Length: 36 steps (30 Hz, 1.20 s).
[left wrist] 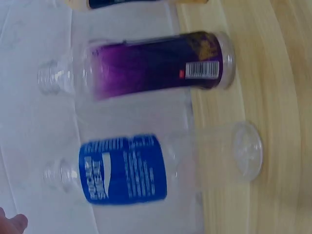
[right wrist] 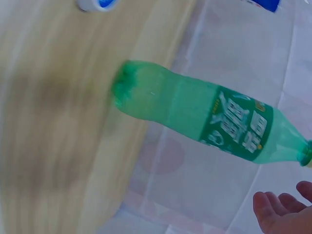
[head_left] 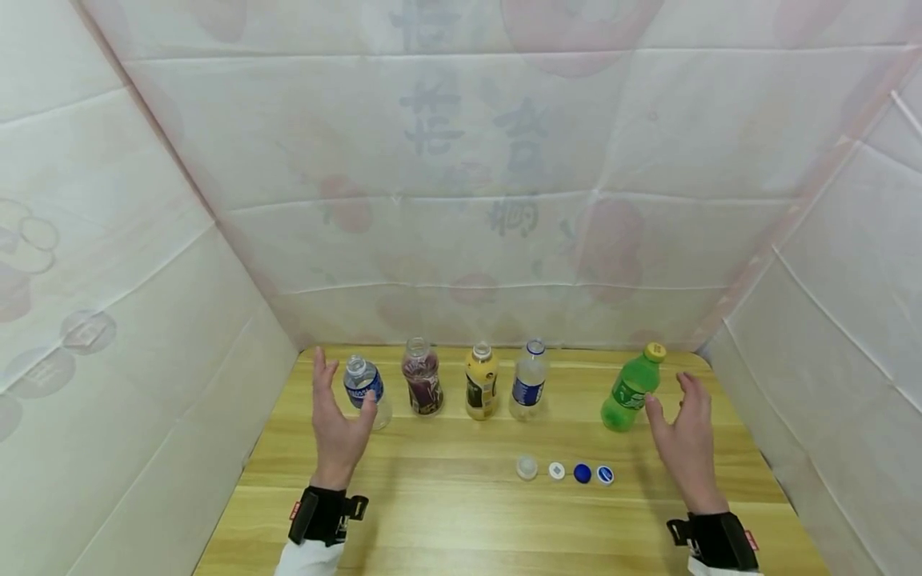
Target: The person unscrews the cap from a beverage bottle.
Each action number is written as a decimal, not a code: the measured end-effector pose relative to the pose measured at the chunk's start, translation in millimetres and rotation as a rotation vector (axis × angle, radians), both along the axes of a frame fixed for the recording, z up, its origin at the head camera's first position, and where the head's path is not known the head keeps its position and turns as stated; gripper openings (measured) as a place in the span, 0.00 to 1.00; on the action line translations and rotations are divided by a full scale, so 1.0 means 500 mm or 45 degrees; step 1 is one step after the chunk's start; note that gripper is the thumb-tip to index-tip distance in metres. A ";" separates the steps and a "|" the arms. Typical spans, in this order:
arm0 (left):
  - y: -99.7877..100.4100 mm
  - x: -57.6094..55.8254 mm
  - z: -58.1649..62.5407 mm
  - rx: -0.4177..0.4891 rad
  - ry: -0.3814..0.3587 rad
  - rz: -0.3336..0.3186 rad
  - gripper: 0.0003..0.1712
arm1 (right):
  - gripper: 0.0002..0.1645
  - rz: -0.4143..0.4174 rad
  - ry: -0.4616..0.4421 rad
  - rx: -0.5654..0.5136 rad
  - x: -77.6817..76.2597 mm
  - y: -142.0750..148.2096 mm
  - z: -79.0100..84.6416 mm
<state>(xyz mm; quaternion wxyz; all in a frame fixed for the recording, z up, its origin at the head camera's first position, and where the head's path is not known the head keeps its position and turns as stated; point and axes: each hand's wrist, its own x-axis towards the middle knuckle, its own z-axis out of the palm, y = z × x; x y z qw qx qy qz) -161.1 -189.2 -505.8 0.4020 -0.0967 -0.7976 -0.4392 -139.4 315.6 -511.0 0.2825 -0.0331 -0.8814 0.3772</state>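
In the head view my left hand is raised with thumb and fingers spread, nearest the clear bottle with a blue label. It holds nothing; the left wrist view shows that uncapped bottle standing apart from a fingertip. My right hand is also spread and holds nothing. Beside it stands a green soda bottle with a yellow cap on. The right wrist view shows the green bottle upright on the table, with my fingers near its neck but apart from it.
Along the back stand an uncapped purple-labelled bottle, a yellow bottle and a clear bottle with a blue-rimmed mouth. Several loose caps, among them a dark blue cap, lie in a row on the wooden table. Pale sheets enclose it.
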 end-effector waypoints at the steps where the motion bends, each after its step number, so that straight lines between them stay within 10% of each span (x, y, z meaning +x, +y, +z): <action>1: 0.007 0.002 -0.004 -0.014 0.008 -0.027 0.42 | 0.42 -0.008 -0.017 -0.021 -0.004 0.001 0.004; 11: 0.071 0.036 -0.079 -0.211 -0.113 -0.209 0.45 | 0.50 -0.014 -0.122 -0.144 -0.041 -0.016 0.028; 19: 0.067 0.049 -0.092 -0.262 -0.449 -0.281 0.46 | 0.58 -0.038 -0.234 -0.203 -0.068 -0.015 0.022; 36: 0.067 0.078 -0.121 -0.206 -0.584 -0.265 0.46 | 0.64 -0.052 -0.380 -0.322 -0.096 -0.018 0.009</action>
